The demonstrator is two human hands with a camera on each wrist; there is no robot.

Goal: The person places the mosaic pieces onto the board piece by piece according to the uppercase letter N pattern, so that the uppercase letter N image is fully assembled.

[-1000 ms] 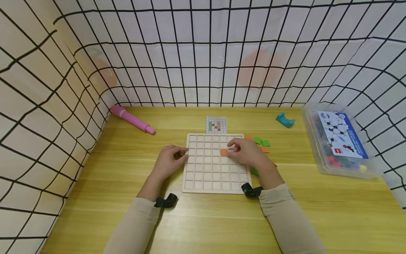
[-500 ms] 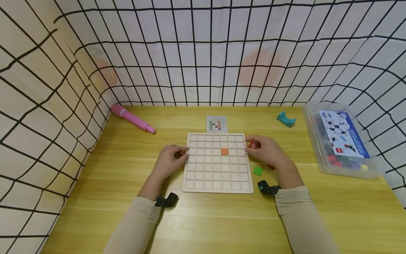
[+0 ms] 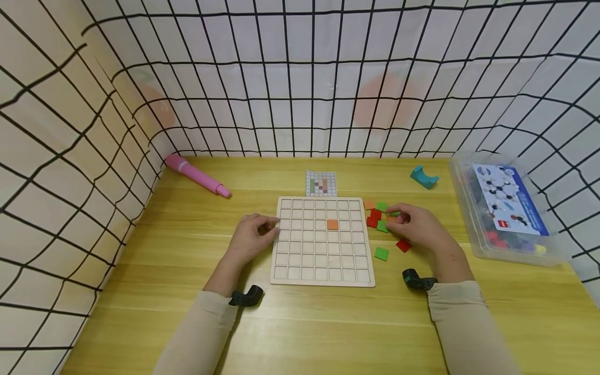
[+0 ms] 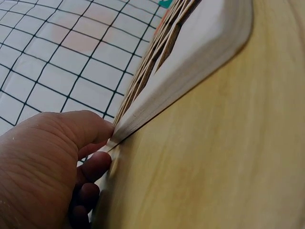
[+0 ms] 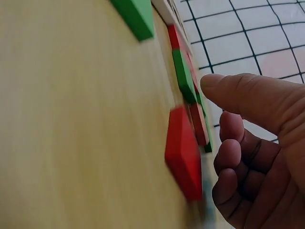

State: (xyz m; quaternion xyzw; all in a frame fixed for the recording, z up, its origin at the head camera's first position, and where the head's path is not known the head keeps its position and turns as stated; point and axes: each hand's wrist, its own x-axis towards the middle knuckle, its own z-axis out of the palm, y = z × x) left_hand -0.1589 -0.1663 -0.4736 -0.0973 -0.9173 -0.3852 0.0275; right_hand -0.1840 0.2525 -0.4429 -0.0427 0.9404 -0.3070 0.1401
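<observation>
Pictured at a wood-grain desk (image 3: 304,323): a left hand (image 3: 250,239), fingers loosely bent and tips against the left edge of a pale grid board (image 3: 314,255); cannot tell whether pinching it. Shown right of the board, among loose square tiles: a right hand (image 3: 417,226), thumb and forefinger a narrow gap apart, with an orange tile (image 3: 391,219) between the tips in the head view; cannot tell whether touching it. Set in the board's third row from the far edge: one orange square (image 3: 333,224). Scattered near the board's right edge: red tiles (image 3: 373,221) and green tiles (image 3: 382,253). Lying just past the far edge: a small card (image 3: 321,184), printed with a grid of coloured squares. At far right, a clear plastic box (image 3: 480,247) bearing a blue-and-white label (image 3: 511,198), illustrated with molecule models and a small red logo, lettering too small to read. Also on the desk: a teal curved block (image 3: 424,178) and a pink stick-shaped object (image 3: 199,176).
</observation>
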